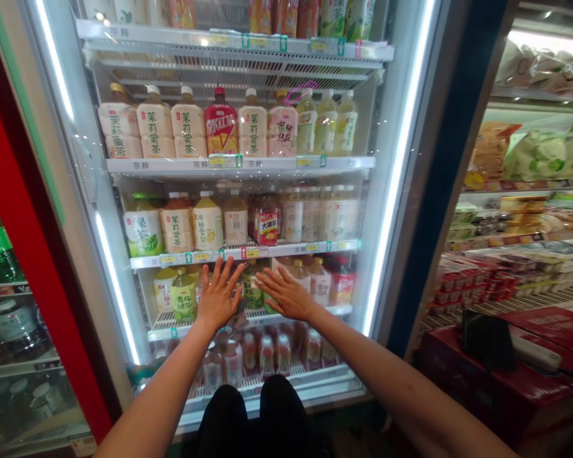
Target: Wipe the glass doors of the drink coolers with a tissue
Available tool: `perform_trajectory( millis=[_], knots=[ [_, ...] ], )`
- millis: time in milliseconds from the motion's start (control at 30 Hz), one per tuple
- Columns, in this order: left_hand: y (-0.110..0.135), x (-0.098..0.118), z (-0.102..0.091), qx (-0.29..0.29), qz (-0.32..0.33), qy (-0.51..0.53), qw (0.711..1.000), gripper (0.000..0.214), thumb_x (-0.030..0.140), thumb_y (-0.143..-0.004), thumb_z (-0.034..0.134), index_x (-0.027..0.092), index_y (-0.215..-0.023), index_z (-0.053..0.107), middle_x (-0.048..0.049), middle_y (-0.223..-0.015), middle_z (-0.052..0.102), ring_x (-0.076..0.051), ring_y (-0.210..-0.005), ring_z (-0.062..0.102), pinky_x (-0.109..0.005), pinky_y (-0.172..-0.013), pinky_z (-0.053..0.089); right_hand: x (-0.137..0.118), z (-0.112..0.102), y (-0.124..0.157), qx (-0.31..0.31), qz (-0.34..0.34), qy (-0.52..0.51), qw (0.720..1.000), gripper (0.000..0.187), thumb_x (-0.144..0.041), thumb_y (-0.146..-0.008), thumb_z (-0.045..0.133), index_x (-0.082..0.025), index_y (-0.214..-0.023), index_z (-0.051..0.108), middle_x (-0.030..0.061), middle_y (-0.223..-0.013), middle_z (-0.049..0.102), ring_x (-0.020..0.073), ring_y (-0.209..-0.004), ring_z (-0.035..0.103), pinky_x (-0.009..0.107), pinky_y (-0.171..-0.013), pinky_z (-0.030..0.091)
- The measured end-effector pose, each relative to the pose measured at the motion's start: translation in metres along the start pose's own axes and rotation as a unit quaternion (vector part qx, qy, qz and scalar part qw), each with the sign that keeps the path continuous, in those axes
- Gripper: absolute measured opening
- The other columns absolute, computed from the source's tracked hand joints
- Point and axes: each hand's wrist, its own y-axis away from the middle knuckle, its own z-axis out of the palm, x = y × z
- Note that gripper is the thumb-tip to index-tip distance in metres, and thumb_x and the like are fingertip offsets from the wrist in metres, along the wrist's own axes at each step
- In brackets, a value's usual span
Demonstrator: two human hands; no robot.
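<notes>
Clear glass cooler door [310, 210], upright before shelved plastic tea bottles [205, 222], is touched by left hand [218, 294] and right hand [286, 294], both open, flat. Risk judged: palms slipped by condensation; glass strained if pushed hard.

Your head camera is the only view. It looks forward and a little down, close to the drinks fridge [413, 191], which fills most of the frame; your left hand [218, 296] and right hand [286, 294] sit just below centre, snack shelves [530, 185] at the right edge.
</notes>
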Motion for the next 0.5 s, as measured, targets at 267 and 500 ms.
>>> perform_trajectory(
  millis=[267,500],
  knots=[
    [0.0,0.0,0.001,0.001,-0.002,0.004,1.0,0.072,0.036,-0.099,0.051,0.034,-0.162,0.017,-0.002,-0.171,0.015,-0.026,-0.16,0.002,-0.058,-0.132,-0.002,-0.005,0.001,-0.011,0.01,0.068,0.012,0.998,0.073,-0.033,-0.103,0.046,-0.017,-0.166,0.013,0.0106,-0.169,0.028,0.0305,-0.159,0.02,0.062,-0.129,0.016],
    [0.0,-0.001,0.001,0.003,0.003,-0.001,1.0,0.071,0.037,-0.1,0.051,0.034,-0.162,0.018,-0.0022,-0.171,0.014,-0.025,-0.16,0.002,-0.057,-0.132,-0.002,0.005,0.0,-0.003,0.002,0.033,0.008,0.999,0.069,-0.034,-0.103,0.048,-0.02,-0.165,0.021,0.0079,-0.167,0.036,0.0261,-0.158,0.025,0.055,-0.13,0.019]
  ],
)
